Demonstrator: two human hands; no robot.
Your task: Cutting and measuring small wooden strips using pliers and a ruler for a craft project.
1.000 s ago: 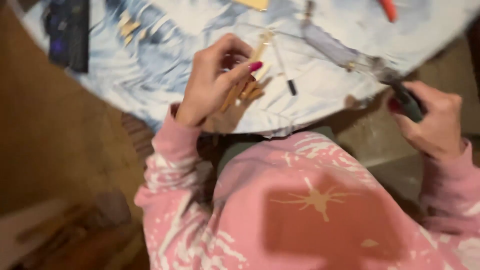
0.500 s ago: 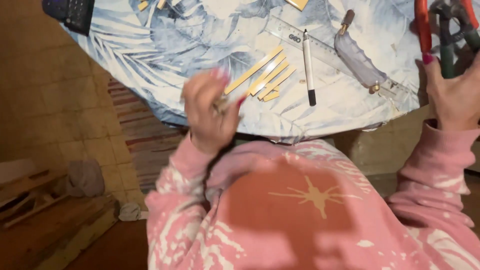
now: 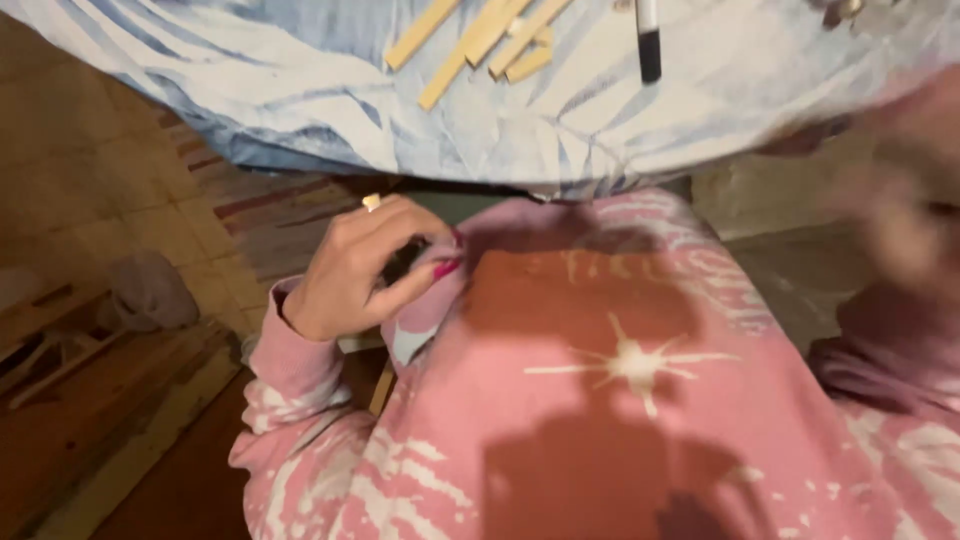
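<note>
Wooden sticks (image 3: 470, 45) lie loose with a marker (image 3: 648, 35) at top centre, untouched; left hand (image 3: 355, 270) curls at the sweatshirt (image 3: 620, 400), pinch contents unclear; right hand (image 3: 900, 230) blurred, grip untellable.

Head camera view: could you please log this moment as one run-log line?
left hand: curled against pink sweatshirt | right hand: blurred | wooden sticks, marker: on table
</note>
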